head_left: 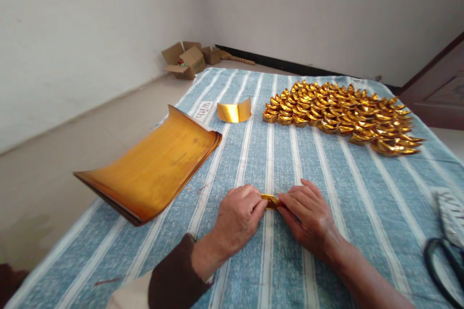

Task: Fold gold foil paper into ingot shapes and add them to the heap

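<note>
A small strip of folded gold paper point(270, 202) lies low over the striped cloth, one end in each hand. My left hand point(239, 217) pinches its left end, and my right hand point(308, 217) pinches the right end; fingertips hide both ends. To the left rests a stack of large gold paper sheets point(155, 159) with curled edges. Farther back sits a single curved gold piece point(234, 110) with a crease down its middle. Many folded gold paper ingots point(337, 111) stand in close rows at the back right.
The table's blue and white striped cloth point(250, 275) spreads beneath everything. Black-handled scissors point(444, 260) lie at the right edge. Beyond the table, an open cardboard box point(186, 63) stands on the floor by the wall. A dark red door point(438, 87) is at the far right.
</note>
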`<move>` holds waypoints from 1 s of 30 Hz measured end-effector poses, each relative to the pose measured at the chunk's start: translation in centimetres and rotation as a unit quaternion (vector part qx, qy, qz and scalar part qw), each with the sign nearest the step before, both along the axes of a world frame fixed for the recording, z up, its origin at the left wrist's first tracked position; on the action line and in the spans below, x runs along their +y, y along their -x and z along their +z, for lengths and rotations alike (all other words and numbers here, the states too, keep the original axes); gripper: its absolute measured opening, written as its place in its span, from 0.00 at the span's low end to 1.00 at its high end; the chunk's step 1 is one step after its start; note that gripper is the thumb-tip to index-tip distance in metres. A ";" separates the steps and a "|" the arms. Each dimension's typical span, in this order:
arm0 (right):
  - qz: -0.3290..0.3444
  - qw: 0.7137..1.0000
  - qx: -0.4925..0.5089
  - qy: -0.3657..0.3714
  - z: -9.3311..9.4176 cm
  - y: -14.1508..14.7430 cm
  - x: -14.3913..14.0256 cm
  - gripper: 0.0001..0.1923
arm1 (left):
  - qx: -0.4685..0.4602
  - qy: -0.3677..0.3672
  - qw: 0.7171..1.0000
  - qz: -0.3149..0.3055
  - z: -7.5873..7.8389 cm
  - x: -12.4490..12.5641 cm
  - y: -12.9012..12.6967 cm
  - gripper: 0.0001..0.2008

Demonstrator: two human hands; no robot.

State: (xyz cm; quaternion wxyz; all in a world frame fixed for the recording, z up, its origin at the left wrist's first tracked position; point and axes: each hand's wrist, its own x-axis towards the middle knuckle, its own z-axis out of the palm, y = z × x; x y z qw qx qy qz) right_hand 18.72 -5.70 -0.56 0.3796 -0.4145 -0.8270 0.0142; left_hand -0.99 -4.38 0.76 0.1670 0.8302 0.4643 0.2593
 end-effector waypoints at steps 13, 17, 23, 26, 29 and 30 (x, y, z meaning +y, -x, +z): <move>-0.065 0.993 -0.101 0.020 -0.8 0.2 -0.1 0.12 | 0.019 -0.101 0.995 -0.002 -0.6 -0.5 -0.1 0.10; -0.069 0.991 -0.112 0.019 -1.1 0.3 -0.3 0.13 | 0.031 -0.115 0.993 -0.011 -0.6 -0.5 -0.1 0.12; -0.077 0.987 -0.140 0.008 -1.3 0.4 -0.7 0.14 | 0.064 -0.120 0.990 -0.019 -0.5 -0.6 -0.1 0.14; -0.074 0.986 -0.150 0.006 -1.3 0.4 -0.8 0.14 | 0.077 -0.125 0.989 -0.019 -0.5 -0.6 -0.2 0.14; -0.079 0.984 -0.159 0.006 -1.3 0.4 -0.8 0.14 | 0.082 -0.130 0.988 -0.019 -0.6 -0.6 -0.2 0.14; -0.081 0.984 -0.162 0.006 -1.3 0.4 -0.8 0.14 | 0.083 -0.131 0.988 -0.018 -0.6 -0.6 -0.2 0.14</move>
